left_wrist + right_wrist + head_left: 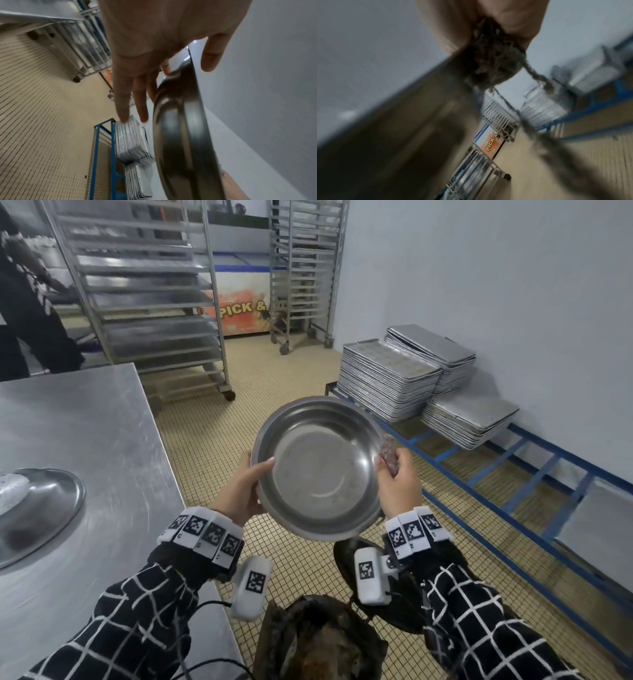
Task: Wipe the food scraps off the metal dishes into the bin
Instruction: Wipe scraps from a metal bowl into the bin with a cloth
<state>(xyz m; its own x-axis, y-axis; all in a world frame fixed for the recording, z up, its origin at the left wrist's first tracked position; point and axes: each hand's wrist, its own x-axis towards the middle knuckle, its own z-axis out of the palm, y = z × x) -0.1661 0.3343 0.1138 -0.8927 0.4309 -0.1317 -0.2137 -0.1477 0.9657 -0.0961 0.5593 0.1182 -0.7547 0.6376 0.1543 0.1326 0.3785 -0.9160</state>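
I hold a round metal bowl [318,474] tilted toward me over the tiled floor; its inside looks nearly bare. My left hand [243,491] pinches its left rim, thumb inside and fingers behind. In the left wrist view the bowl [181,135] shows edge-on between my fingers [130,94] and thumb. My right hand [399,484] grips a brownish scouring pad [388,453] at the bowl's right rim. The right wrist view is blurred: the pad [488,60] is bunched in my fingers beside the bowl [402,135]. A dark-lined bin [318,642] with scraps stands below the bowl.
A steel table [85,422] is at my left, with an upturned metal dish [44,508] on it. Stacks of metal trays [387,378] lie on a low blue frame [479,474] along the right wall. Wheeled tray racks [147,285] and another person [27,302] are further back.
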